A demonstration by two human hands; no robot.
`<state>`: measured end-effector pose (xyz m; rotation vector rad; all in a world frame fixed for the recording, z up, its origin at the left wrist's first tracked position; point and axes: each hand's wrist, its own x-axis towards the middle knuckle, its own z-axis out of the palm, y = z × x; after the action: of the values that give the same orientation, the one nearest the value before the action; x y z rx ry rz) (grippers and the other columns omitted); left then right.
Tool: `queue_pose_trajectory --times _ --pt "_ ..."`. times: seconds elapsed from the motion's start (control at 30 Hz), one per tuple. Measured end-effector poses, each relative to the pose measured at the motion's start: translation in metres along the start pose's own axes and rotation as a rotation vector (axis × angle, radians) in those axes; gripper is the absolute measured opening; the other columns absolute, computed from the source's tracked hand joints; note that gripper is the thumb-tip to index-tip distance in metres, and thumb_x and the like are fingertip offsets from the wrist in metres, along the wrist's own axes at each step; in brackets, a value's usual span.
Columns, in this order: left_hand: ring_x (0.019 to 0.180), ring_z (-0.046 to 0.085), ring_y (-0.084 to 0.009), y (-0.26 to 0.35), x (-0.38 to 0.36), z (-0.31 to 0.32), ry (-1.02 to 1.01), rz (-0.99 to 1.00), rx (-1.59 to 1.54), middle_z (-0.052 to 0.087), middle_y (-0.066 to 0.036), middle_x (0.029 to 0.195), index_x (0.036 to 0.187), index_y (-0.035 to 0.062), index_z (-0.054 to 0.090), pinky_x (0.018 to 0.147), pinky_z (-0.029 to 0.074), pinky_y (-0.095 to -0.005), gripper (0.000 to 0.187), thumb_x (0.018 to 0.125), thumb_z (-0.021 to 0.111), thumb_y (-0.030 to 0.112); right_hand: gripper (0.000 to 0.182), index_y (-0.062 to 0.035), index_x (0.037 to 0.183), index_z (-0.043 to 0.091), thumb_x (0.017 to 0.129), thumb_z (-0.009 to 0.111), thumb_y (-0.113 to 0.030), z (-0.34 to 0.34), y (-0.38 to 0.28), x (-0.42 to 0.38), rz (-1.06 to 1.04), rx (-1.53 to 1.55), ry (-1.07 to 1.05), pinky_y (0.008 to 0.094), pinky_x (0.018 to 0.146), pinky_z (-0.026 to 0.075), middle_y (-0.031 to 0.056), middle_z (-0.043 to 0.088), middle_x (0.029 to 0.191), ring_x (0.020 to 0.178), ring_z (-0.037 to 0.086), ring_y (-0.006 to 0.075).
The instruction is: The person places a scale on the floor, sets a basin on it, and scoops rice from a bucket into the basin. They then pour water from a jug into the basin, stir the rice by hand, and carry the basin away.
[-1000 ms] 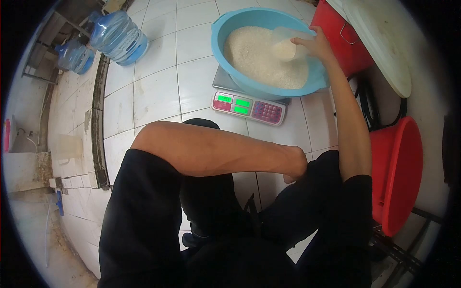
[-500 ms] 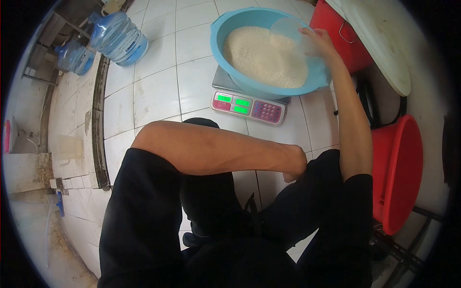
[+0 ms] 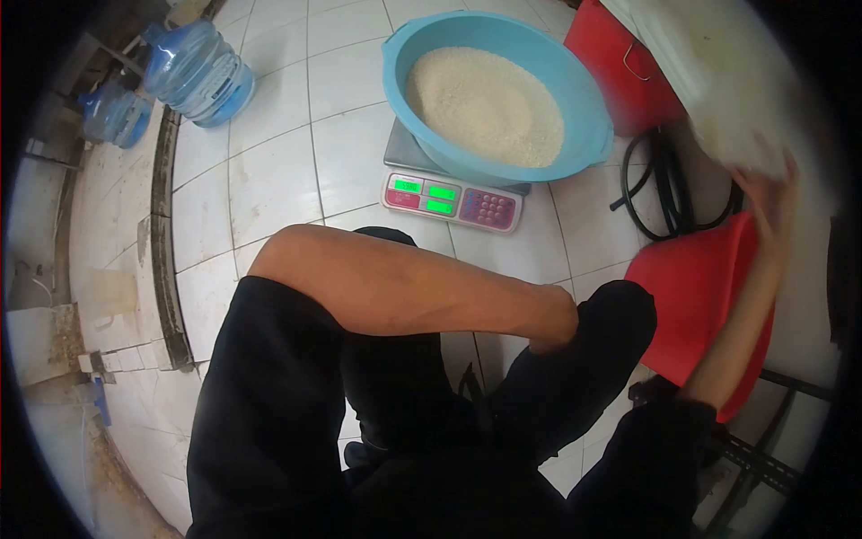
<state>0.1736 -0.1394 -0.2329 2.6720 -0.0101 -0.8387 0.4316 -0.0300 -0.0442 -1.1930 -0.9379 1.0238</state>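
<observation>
My right hand (image 3: pixel 763 193) is at the lower end of a large off-white lid (image 3: pixel 709 90), its fingers smeared by motion over the pale surface. Across my lap lies my left forearm; the left hand (image 3: pixel 554 328) bends down beside my right knee, fingers hidden. On the floor ahead, a blue plastic basin (image 3: pixel 584 99) sits on a digital scale (image 3: pixel 489 208) with green displays lit. White rice (image 3: pixel 489 103) fills the basin's bottom. The clear scoop does not show.
A red container (image 3: pixel 620 67) stands behind the lid. Below it are a coiled black hose (image 3: pixel 664 193) and a red tub (image 3: pixel 678 310) tilted on its side. Large water bottles (image 3: pixel 202 76) stand at the far left, near a raised tiled ledge (image 3: pixel 166 234).
My right hand has left the basin and swung right to the lid; the clear scoop it held over the rice is out of sight. My left arm has stayed across my lap.
</observation>
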Motion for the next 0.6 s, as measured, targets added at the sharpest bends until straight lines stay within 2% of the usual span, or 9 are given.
queue_pose_trajectory --times 0.1,0.17,0.23,0.27,0.3,0.37,0.47,0.53,0.6 --pt "0.101 0.065 -0.0261 0.007 -0.014 -0.012 -0.078 0.011 0.06 0.069 -0.009 0.107 0.104 0.0138 0.071 0.077 0.053 -0.0449 0.023 0.088 0.059 0.025 0.069 0.0045 0.142 0.029 0.097 0.049 -0.043 -0.1 -0.041 -0.039 0.055 -0.038 0.251 0.0505 0.11 0.037 0.0244 0.034 0.145 0.131 0.04 0.0389" --pt "0.099 0.066 -0.026 0.009 -0.007 -0.002 -0.034 0.035 0.053 0.069 -0.009 0.105 0.102 0.0141 0.072 0.076 0.052 -0.0442 0.022 0.087 0.06 0.025 0.069 -0.0033 0.143 0.037 0.096 0.046 -0.052 -0.149 -0.053 -0.074 0.06 -0.184 0.457 0.0464 0.111 0.038 0.018 0.037 0.145 0.134 0.038 0.035" --pt "0.093 0.067 -0.0257 0.006 -0.01 0.008 0.129 0.123 0.035 0.07 -0.01 0.1 0.098 0.0142 0.073 0.073 0.052 -0.0427 0.02 0.087 0.06 0.025 0.066 -0.0126 0.143 0.039 0.093 0.05 -0.055 -0.248 -0.043 -0.097 -0.077 -0.482 0.584 0.0476 0.102 0.045 0.0212 0.039 0.141 0.125 0.045 0.0357" --pt "0.09 0.068 -0.0256 0.002 -0.017 0.012 0.255 0.199 0.024 0.071 -0.011 0.097 0.096 0.014 0.073 0.072 0.052 -0.0418 0.02 0.086 0.061 0.026 0.066 -0.0152 0.143 0.041 0.092 0.052 -0.056 -0.282 -0.04 -0.105 0.071 -0.537 0.659 0.0462 0.103 0.043 0.0191 0.041 0.142 0.128 0.044 0.0364" --pt "0.089 0.068 -0.026 0.004 -0.018 0.006 0.187 0.174 0.035 0.071 -0.01 0.095 0.094 0.013 0.074 0.072 0.052 -0.0418 0.02 0.085 0.061 0.026 0.065 -0.0177 0.143 0.043 0.091 0.053 -0.057 -0.303 -0.039 -0.109 0.225 -0.577 0.729 0.0449 0.105 0.042 0.017 0.042 0.143 0.131 0.042 0.0371" --pt "0.089 0.069 -0.0265 0.009 -0.013 -0.004 0.123 0.152 0.069 0.071 -0.01 0.094 0.092 0.0119 0.074 0.073 0.052 -0.0417 0.021 0.084 0.062 0.027 0.065 -0.0143 0.142 0.043 0.09 0.06 -0.05 -0.248 -0.022 -0.101 0.324 -1.631 0.987 0.0443 0.099 0.045 0.0209 0.044 0.14 0.124 0.049 0.032" --pt "0.092 0.069 -0.0279 0.005 -0.004 -0.011 -0.071 0.113 0.045 0.071 -0.01 0.096 0.093 0.0096 0.074 0.077 0.053 -0.0429 0.026 0.085 0.063 0.031 0.058 -0.0016 0.135 0.048 0.092 0.063 -0.037 -0.173 -0.007 -0.06 -0.348 -1.066 0.628 0.0365 0.098 0.046 0.0183 0.055 0.131 0.117 0.056 0.0242" --pt "0.099 0.067 -0.0286 0.004 -0.004 -0.015 -0.094 0.057 0.01 0.071 -0.01 0.102 0.102 0.0093 0.072 0.084 0.053 -0.0438 0.033 0.086 0.063 0.036 0.052 -0.0008 0.132 0.051 0.093 0.062 -0.033 -0.129 0.019 -0.021 -0.307 -0.393 0.419 0.0378 0.095 0.049 0.015 0.057 0.126 0.113 0.058 0.022" --pt "0.102 0.066 -0.0287 0.001 0.004 -0.012 -0.107 0.042 -0.002 0.07 -0.01 0.104 0.108 0.0099 0.07 0.087 0.052 -0.0438 0.036 0.087 0.062 0.038 0.056 -0.0088 0.142 0.04 0.093 0.063 -0.022 -0.113 0.055 0.034 -0.005 -0.019 0.302 0.0478 0.1 0.047 0.0131 0.045 0.139 0.125 0.047 0.0288"
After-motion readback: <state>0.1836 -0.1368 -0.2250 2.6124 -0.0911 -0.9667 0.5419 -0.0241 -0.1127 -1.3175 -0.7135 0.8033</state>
